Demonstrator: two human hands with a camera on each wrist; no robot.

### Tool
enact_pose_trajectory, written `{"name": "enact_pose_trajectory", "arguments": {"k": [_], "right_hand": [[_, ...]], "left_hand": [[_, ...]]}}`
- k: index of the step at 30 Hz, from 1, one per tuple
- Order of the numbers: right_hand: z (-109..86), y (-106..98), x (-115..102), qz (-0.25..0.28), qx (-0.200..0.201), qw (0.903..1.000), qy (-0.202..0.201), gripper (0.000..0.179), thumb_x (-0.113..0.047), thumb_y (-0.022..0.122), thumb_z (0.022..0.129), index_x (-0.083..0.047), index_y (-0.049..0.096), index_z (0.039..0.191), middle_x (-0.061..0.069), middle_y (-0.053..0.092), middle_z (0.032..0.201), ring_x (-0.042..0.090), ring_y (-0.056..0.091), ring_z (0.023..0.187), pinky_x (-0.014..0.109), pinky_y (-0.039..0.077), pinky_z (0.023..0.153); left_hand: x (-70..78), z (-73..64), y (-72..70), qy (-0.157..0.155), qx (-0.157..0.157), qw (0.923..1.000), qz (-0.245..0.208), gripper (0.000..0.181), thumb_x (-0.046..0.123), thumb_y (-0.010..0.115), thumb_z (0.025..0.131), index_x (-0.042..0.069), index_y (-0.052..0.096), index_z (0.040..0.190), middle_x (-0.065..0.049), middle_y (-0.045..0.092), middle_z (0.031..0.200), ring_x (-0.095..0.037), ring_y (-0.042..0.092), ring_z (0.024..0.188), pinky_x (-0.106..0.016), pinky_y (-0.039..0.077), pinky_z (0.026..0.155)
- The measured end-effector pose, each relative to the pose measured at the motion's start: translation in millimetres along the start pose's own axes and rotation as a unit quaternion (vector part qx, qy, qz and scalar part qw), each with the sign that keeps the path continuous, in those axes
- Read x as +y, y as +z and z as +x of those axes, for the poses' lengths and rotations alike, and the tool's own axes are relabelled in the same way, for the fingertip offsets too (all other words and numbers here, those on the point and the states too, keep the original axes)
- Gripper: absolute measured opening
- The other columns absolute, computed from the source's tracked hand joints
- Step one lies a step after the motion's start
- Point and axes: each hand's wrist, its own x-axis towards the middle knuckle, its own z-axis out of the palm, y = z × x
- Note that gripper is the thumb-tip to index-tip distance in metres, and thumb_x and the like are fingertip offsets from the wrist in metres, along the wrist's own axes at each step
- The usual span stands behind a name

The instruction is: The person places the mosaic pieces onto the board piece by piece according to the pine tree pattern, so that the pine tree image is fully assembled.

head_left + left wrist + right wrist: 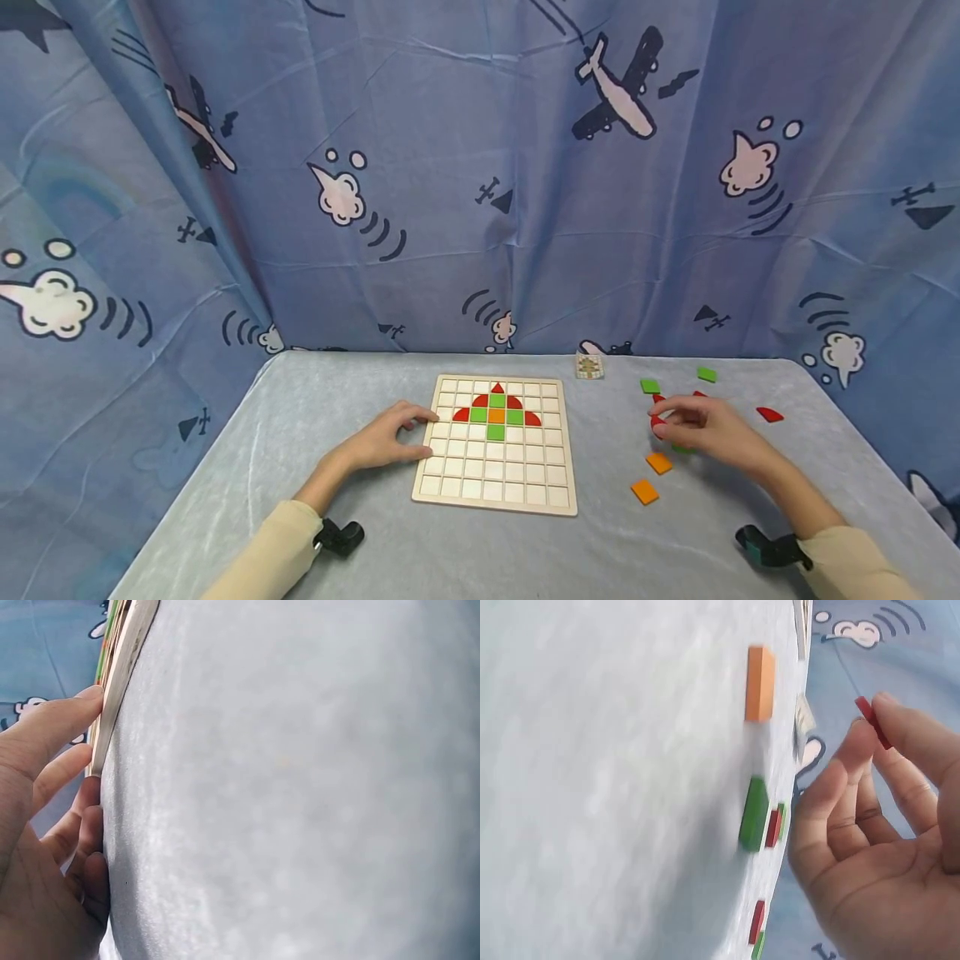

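Blue fabric (450, 167) printed with cartoon planes and clouds hangs behind a surface (315, 392) covered in pale grey cloth. On it lies a square, pale, wooden-looking grid board (495, 506) bearing 4 green squares (496, 432), 1 orange square (497, 415), 4 curved red pieces (532, 418) and 1 red triangle (497, 388). My left hand (386, 437) touches the board's left edge, thumb and fingers spread rather than wrapped round it. My right hand (705, 429) pinches a small, flat red piece (871, 720) between thumb and fingertip, raised above the surface to the right of the board; my fingers hide its full outline. Around that hand lie 2 loose orange squares (645, 492), nearer to me, plus loose green pieces (650, 386) and loose red pieces (769, 414).

I judge the pinched piece light, stiff and hard to break, perhaps slightly slick, so I would hold it by opposite edges with the fingertips. The board looks rigid but likely slides at a nudge; light contact on its rim suits it.
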Motion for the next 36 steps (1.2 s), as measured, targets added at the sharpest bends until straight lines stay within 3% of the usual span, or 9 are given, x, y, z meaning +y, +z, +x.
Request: {"name": "enact_pose_trajectory", "arguments": {"k": [3, 9, 16, 36], "right_hand": [[4.2, 4.9, -2.7, 0.016, -0.019, 0.9994, -0.026, 0.034, -0.013, 0.073, 0.096, 0.005, 0.065, 0.124, 0.014, 0.071, 0.096, 0.030, 0.067, 0.082, 0.032, 0.055, 0.072], [15.4, 16.7, -11.6, 0.035, -0.046, 0.9979, -0.028, 0.035, -0.013, 0.073, 0.096, 0.007, 0.065, 0.123, 0.014, 0.069, 0.099, 0.030, 0.067, 0.083, 0.037, 0.057, 0.072], [27.8, 33.1, -19.9, 0.022, -0.047, 0.9981, -0.033, 0.031, -0.013, 0.073, 0.096, 0.005, 0.068, 0.121, 0.012, 0.068, 0.099, 0.021, 0.065, 0.085, 0.032, 0.057, 0.074], [56.1, 67.7, -38.1, 0.041, -0.067, 0.9955, -0.053, 0.026, -0.012, 0.074, 0.095, 0.004, 0.069, 0.115, 0.010, 0.068, 0.097, 0.025, 0.065, 0.087, 0.033, 0.057, 0.075]], "left_hand": [[-0.2, 0.2, -0.1, -0.001, -0.001, 1.0000, 0.000, 0.051, 0.027, 0.080, 0.091, 0.008, 0.062, 0.135, -0.011, 0.053, 0.132, -0.030, 0.053, 0.113, -0.051, 0.042, 0.097], [0.6, -0.2, 0.0, -0.003, 0.001, 1.0000, -0.001, 0.051, 0.026, 0.080, 0.091, 0.008, 0.062, 0.135, -0.011, 0.053, 0.132, -0.030, 0.053, 0.113, -0.052, 0.042, 0.097], [0.5, -0.5, 0.5, -0.003, 0.002, 1.0000, 0.000, 0.051, 0.025, 0.080, 0.091, 0.008, 0.062, 0.135, -0.011, 0.054, 0.132, -0.030, 0.053, 0.113, -0.052, 0.042, 0.098], [0.5, 0.7, -0.9, -0.014, -0.005, 0.9999, -0.004, 0.051, 0.027, 0.080, 0.091, 0.010, 0.062, 0.135, -0.011, 0.053, 0.132, -0.031, 0.052, 0.115, -0.052, 0.042, 0.098]]}}
